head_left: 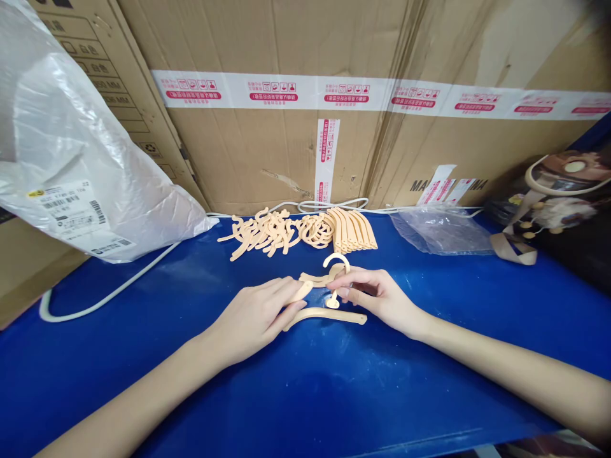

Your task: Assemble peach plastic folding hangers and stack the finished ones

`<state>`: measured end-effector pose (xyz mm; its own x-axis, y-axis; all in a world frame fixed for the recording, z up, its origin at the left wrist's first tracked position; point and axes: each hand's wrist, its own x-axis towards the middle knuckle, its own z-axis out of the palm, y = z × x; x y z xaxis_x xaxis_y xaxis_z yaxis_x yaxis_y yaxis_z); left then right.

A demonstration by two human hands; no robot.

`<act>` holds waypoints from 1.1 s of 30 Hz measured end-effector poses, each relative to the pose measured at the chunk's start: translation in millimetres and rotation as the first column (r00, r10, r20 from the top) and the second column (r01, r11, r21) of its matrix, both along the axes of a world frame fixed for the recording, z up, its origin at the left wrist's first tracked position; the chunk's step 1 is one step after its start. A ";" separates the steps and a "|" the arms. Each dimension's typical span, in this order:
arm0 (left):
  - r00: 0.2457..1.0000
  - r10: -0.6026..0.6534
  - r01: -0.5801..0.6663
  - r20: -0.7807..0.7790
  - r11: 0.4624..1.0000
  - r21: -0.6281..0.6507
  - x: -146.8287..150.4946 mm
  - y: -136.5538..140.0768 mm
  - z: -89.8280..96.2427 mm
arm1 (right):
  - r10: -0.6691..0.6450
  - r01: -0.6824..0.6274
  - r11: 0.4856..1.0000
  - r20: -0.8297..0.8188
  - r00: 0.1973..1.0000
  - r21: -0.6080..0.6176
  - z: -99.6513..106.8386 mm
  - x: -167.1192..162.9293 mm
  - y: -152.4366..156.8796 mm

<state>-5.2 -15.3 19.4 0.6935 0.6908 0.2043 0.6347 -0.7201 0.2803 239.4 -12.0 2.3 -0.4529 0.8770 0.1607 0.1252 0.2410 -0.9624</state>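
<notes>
Near the middle of the blue tabletop, my left hand [252,316] pinches a beige plastic hanger arm [302,292], its holed end pointing to the right. My right hand [382,300] grips a beige hanger hook [337,259] between thumb and fingers. The hook's curve is up and its round flat foot is down, slightly apart from the held arm. One loose hanger arm [329,313] lies in front of the fingers. More curved beige pieces [311,278] lie just behind them, partly hidden by my right fingers.
At the back are a jumbled heap of beige parts [262,232], a cluster of hooks [316,230] and a neat row of hanger arms [354,230]. A white plastic bag [90,146] and cable [119,283] are left, a clear bag [442,232] right. Cardboard boxes [267,146] stand behind.
</notes>
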 end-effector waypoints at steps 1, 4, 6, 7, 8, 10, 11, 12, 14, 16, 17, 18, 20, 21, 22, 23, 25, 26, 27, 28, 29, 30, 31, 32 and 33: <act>1.000 -0.010 0.010 -0.011 1.000 -0.001 -0.3 0.4 -0.3 | -0.002 0.002 1.000 -0.010 1.000 -0.010 -0.2 -0.2 0.3; 0.999 -0.037 0.036 -0.039 0.999 -0.028 -1.0 1.0 -1.7 | -0.010 0.009 0.999 -0.042 0.999 -0.037 -1.3 -0.5 1.6; 0.997 -0.056 0.055 -0.059 0.998 -0.013 -0.8 1.5 -2.9 | -0.019 0.016 0.999 -0.062 0.998 -0.048 -1.9 -0.4 2.6; 0.995 -0.067 0.068 -0.075 0.998 0.013 -0.5 1.7 -3.5 | -0.023 0.019 0.998 -0.072 0.997 -0.053 -2.1 -0.4 3.1; 0.993 -0.075 0.080 -0.096 0.996 0.049 -0.3 2.0 -4.0 | -0.027 0.023 0.998 -0.082 0.996 -0.060 -2.2 -0.3 3.5; 0.987 -0.085 0.104 -0.136 0.985 0.135 0.2 2.6 -5.1 | -0.035 0.027 0.997 -0.104 0.994 -0.077 -2.0 -0.5 4.3; 0.984 -0.087 0.112 -0.152 0.980 0.165 0.4 2.9 -5.5 | -0.039 0.029 0.996 -0.115 0.993 -0.086 -1.8 -0.8 4.7; 0.983 -0.086 0.116 -0.163 0.976 0.183 0.5 3.1 -5.9 | -0.042 0.030 0.995 -0.125 0.991 -0.094 -1.5 -1.0 5.0; 0.981 -0.085 0.116 -0.172 0.977 0.181 0.8 3.0 -6.4 | -0.046 0.032 0.994 -0.138 0.989 -0.103 -0.8 -1.5 5.3; 0.981 -0.084 0.114 -0.175 0.980 0.164 1.2 2.4 -6.7 | -0.046 0.032 0.994 -0.138 0.989 -0.103 -0.3 -1.7 5.5; 0.981 -0.083 0.112 -0.177 0.981 0.157 1.5 1.9 -6.7 | -0.044 0.031 0.995 -0.133 0.990 -0.099 -0.3 -1.6 5.5; 0.981 -0.081 0.108 -0.178 0.983 0.150 1.7 1.3 -6.7 | -0.043 0.031 0.995 -0.125 0.991 -0.096 -0.3 -1.3 5.5; 0.980 -0.080 0.106 -0.181 0.985 0.138 2.1 0.2 -6.6 | -0.038 0.029 0.995 -0.106 0.994 -0.092 -0.8 -0.5 5.5; 0.980 -0.084 0.108 -0.179 0.985 0.133 2.2 -0.2 -6.6 | -0.036 0.027 0.996 -0.099 0.994 -0.091 -1.1 -0.1 5.5; 0.981 -0.090 0.113 -0.174 0.985 0.129 2.3 -0.5 -6.5 | -0.032 0.023 0.996 -0.092 0.995 -0.092 -1.5 0.3 5.5; 0.982 -0.097 0.118 -0.165 0.985 0.125 2.5 -0.5 -6.4 | -0.026 0.018 0.996 -0.089 0.996 -0.093 -1.9 0.6 5.5; 0.984 -0.109 0.126 -0.140 0.985 0.116 2.9 -0.2 -6.4 | -0.015 0.007 0.995 -0.084 0.996 -0.095 -2.5 1.0 5.5; 0.985 -0.114 0.129 -0.128 0.985 0.113 3.2 0.1 -6.5 | -0.011 0.004 0.995 -0.080 0.997 -0.095 -2.7 1.1 5.5; 0.986 -0.118 0.131 -0.116 0.985 0.113 3.6 0.3 -6.5 | -0.009 0.002 0.996 -0.071 0.997 -0.092 -2.9 1.1 5.5; 0.987 -0.122 0.134 -0.103 0.984 0.116 3.9 0.4 -6.6 | -0.007 0.002 0.996 -0.062 0.998 -0.084 -3.0 1.1 5.5; 0.988 -0.129 0.140 -0.090 0.983 0.121 4.3 0.4 -6.8 | -0.007 0.003 0.997 -0.051 0.999 -0.075 -3.0 1.1 5.5; 0.988 -0.136 0.145 -0.077 0.981 0.127 4.5 0.3 -7.0 | -0.008 0.005 0.998 -0.039 0.999 -0.066 -2.9 1.1 5.3; 0.988 -0.143 0.151 -0.064 0.979 0.134 4.7 0.1 -7.4 | -0.008 0.007 0.998 -0.027 1.000 -0.060 -2.7 1.0 5.2; 0.987 -0.150 0.156 -0.052 0.977 0.143 4.8 0.0 -7.8 | -0.008 0.007 0.998 -0.014 1.000 -0.060 -2.4 1.0 4.9; 0.986 -0.159 0.164 -0.041 0.974 0.155 4.7 -0.2 -8.3 | -0.005 0.005 0.998 -0.002 1.000 -0.064 -2.0 0.9 4.6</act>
